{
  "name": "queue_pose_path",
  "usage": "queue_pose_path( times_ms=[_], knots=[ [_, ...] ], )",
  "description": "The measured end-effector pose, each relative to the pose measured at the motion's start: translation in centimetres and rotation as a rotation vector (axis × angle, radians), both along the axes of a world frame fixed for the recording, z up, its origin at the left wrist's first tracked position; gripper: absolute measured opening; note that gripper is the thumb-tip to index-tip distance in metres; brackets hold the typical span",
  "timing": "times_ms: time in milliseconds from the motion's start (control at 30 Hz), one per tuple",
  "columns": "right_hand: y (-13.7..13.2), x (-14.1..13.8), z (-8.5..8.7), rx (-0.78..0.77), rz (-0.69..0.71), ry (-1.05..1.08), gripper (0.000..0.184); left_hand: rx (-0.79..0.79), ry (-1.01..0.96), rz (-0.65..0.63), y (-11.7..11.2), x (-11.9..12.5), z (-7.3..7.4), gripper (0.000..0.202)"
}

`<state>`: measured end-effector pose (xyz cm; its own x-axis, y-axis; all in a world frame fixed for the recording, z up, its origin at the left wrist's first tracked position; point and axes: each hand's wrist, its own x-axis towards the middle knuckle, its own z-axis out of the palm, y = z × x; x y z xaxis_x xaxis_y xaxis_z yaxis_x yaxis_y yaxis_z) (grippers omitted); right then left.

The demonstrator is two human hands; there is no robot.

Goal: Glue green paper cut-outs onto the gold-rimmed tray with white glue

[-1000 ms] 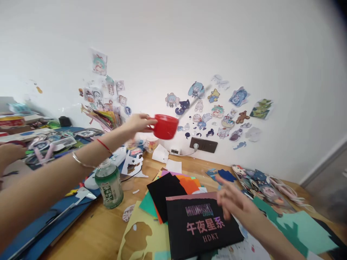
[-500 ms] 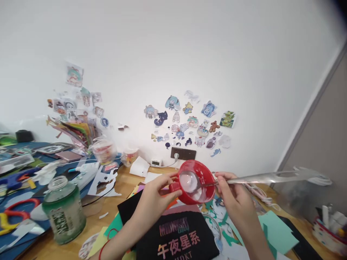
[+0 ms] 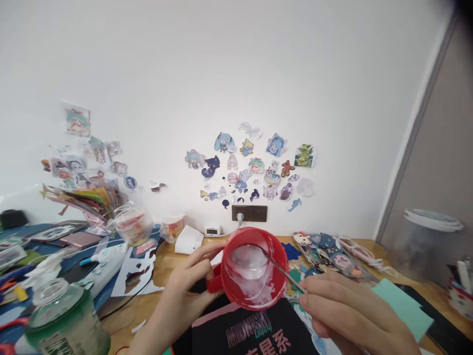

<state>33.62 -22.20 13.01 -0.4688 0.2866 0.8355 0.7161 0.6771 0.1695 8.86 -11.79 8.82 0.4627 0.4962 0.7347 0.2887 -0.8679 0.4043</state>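
A red mug (image 3: 278,256) tilts toward me above the middle of the table, with white, creamy stuff (image 3: 254,281) smeared over its inner wall and bottom. My left hand (image 3: 185,291) is closed round its handle on the left. From the right, my right hand (image 3: 351,305) grips the thin metal shaft of a spoon (image 3: 283,272). The spoon's far end reaches into the mug, and its tip is hard to make out against the white. Below the mug lies a black packet (image 3: 236,328) with pinkish lettering.
At the left stands a green-and-clear glass jar (image 3: 70,310), near red-handled scissors (image 3: 13,323) and a cut-out white sheet (image 3: 121,281). Paper cutouts (image 3: 325,251), green paper (image 3: 402,305) and a clear lidded tub (image 3: 417,246) are at the right. A wall socket (image 3: 254,213) is behind.
The mug has come nearer and its opening faces me more. My right hand has moved right and down, and the spoon now slants down toward me instead of pointing right.
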Motion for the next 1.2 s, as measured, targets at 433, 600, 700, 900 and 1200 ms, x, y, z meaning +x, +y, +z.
queue_pose_path(
  times_ms=[433, 600, 700, 900, 1200],
  knots=[
    [0.6, -0.5, -1.0, 0.029, 0.005, -0.179, 0.019, 0.026, 0.077, 0.065, 0.1, -1.6, 0.6, 0.021],
    [1.2, -0.1, -1.5, 0.034, -0.03, -0.094, 0.018, 0.024, 0.056, 0.041, -0.2, -1.5, 0.6, 0.025],
    [1.5, -0.5, -2.0, -0.001, 0.01, -0.018, 0.013, 0.067, 0.058, 0.05, -0.4, -1.4, 0.5, 0.025],
    [1.9, -2.4, -2.6, -0.244, -0.117, 0.41, 0.018, 0.11, 0.067, 0.048, -0.5, -0.9, 0.4, 0.023],
    [4.0, -1.5, -3.7, -0.619, -0.1, 0.999, 0.036, 0.051, 0.065, 0.078, -0.2, 0.0, 0.0, 0.025]
  ],
)
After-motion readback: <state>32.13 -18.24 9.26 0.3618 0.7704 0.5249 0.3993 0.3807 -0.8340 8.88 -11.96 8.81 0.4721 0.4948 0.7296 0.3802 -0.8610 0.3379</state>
